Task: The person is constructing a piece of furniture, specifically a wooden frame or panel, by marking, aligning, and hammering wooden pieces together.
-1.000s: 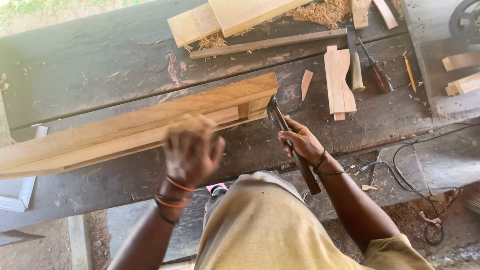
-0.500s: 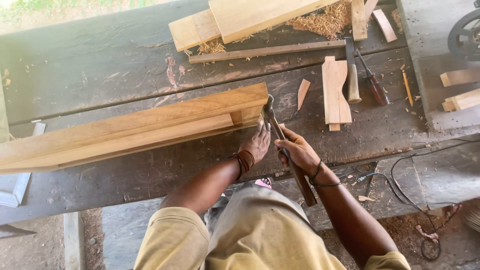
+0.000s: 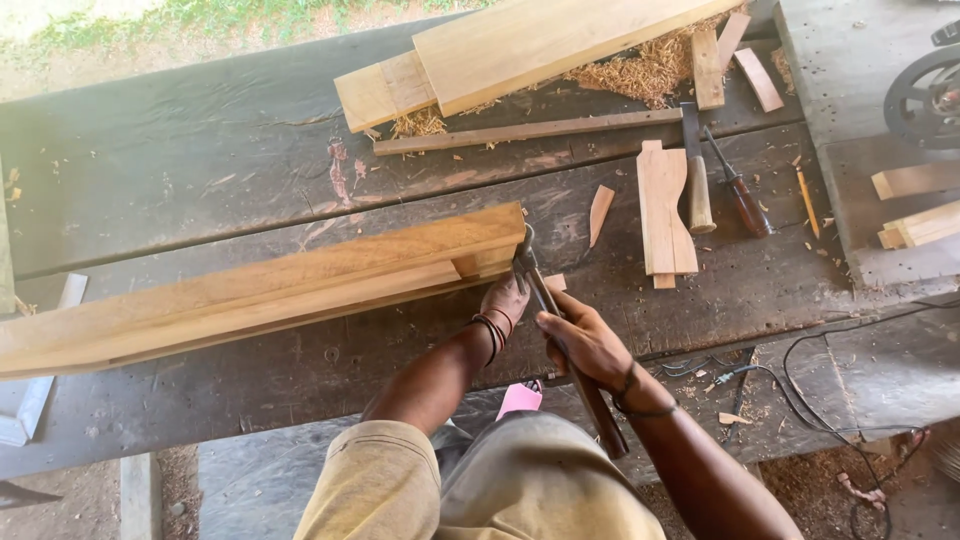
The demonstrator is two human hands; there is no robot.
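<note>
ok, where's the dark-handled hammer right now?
In the head view, the dark-handled hammer is centre-right, gripped in the right hand. Its head sits against the end of the long pale timber piece, beside the left hand.

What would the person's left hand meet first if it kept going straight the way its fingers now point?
Probably the end of the long pale wooden frame piece. The left hand points up the dark wooden workbench and already seems at, perhaps touching, that end beside the hammer's metal head; depth is unclear.

Head camera, steeply down over workbench [image 3: 200,180]
</note>
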